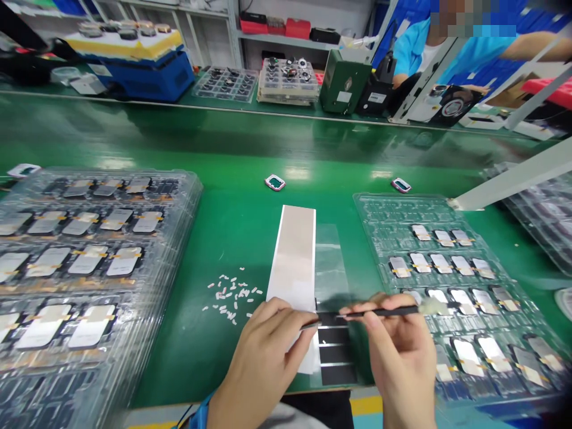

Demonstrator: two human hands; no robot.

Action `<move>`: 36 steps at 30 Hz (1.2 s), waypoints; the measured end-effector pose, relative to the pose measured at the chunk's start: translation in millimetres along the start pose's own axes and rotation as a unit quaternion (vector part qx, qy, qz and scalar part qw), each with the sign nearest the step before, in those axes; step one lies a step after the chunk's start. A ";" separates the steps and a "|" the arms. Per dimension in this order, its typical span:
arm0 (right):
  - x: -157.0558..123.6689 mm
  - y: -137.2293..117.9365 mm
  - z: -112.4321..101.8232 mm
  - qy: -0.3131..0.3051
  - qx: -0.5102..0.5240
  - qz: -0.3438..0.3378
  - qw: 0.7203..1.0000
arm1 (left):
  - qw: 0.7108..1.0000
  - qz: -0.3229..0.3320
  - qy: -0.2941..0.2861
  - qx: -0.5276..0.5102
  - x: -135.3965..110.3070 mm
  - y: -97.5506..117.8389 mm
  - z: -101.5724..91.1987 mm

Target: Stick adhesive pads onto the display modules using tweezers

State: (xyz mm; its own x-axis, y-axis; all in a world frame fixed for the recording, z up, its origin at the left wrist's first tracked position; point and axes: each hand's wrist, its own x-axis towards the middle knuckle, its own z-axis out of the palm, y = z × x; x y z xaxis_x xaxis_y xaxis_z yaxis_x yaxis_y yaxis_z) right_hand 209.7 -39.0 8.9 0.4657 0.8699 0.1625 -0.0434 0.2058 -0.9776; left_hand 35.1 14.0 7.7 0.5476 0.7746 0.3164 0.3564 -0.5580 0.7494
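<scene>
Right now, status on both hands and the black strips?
Left hand at white strip. Right hand holding black tweezers over black strips. Plastic tray to the right.

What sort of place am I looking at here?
Probably an electronics assembly line in a factory: a long green workbench, stacked clear plastic trays of small flat components, and a right hand working with black tweezers.

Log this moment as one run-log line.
left hand: thin tool | right hand: black tweezers | nearby: black strips, white strip, plastic tray
</scene>
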 end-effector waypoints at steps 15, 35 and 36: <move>-14.1 -12.8 56.7 0.009 0.010 -0.129 0.992 | 0.996 -0.074 -0.036 -0.042 1.0 3.3 -8.2; -19.5 -9.7 60.4 0.030 -0.003 -0.130 0.991 | 0.995 -0.065 -0.043 -0.055 -5.7 1.3 -10.8; -19.7 -9.5 60.3 0.030 -0.002 -0.130 0.991 | 0.995 -0.065 -0.045 -0.056 -5.4 1.5 -11.2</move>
State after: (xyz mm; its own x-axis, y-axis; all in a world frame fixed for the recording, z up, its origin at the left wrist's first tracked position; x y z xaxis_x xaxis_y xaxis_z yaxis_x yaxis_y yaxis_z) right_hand 147.6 -31.0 23.0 0.5118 0.7594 0.4017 0.0895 0.4178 -0.9041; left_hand 24.1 12.3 13.6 0.5691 0.8058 0.1635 0.3447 -0.4143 0.8423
